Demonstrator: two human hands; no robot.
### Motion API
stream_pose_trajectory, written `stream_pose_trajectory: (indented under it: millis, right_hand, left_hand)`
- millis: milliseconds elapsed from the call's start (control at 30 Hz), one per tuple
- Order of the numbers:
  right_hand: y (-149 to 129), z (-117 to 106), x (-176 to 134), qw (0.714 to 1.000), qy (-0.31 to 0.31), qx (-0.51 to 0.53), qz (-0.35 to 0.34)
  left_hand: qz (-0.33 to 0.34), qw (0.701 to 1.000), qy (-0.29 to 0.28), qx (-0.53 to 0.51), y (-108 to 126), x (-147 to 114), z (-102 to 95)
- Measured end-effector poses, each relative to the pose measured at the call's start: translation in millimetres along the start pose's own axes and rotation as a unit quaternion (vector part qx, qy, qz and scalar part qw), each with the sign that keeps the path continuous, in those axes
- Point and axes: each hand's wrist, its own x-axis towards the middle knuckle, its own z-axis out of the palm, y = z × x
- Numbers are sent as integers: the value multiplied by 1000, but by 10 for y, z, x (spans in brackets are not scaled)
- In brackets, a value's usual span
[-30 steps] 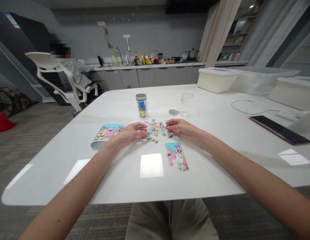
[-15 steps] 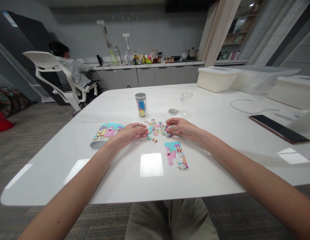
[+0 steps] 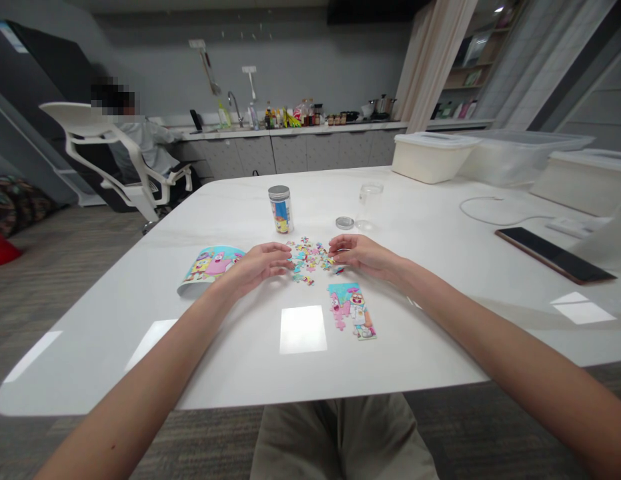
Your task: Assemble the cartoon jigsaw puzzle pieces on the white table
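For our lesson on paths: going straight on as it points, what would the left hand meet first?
The left hand would likely meet the loose pieces first; whether it already touches some is unclear.

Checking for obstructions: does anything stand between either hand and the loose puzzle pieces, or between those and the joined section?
Nothing visible does: the left hand and right hand flank the loose pieces, and only tabletop separates these from the joined section.
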Motion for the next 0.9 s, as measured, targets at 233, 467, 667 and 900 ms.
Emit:
stream_pose_trajectory:
  millis: [233,467,667,900]
  right_hand:
    - [-3,-18,11,999,25,-19,-8]
    - [-14,28,-7,997,63,-49,-13]
    - [-3,14,11,995,70,-77,-9]
    - [-7,2,13,995,46,-81,-20]
  left_hand:
    - [185,788,101,579,-79,-20,-7]
    - [183,691,-7,699,-78,-24,-51]
    - [191,720,-16,667,-54,-45,-32]
    - [205,728,-8,654,-29,-43,-48]
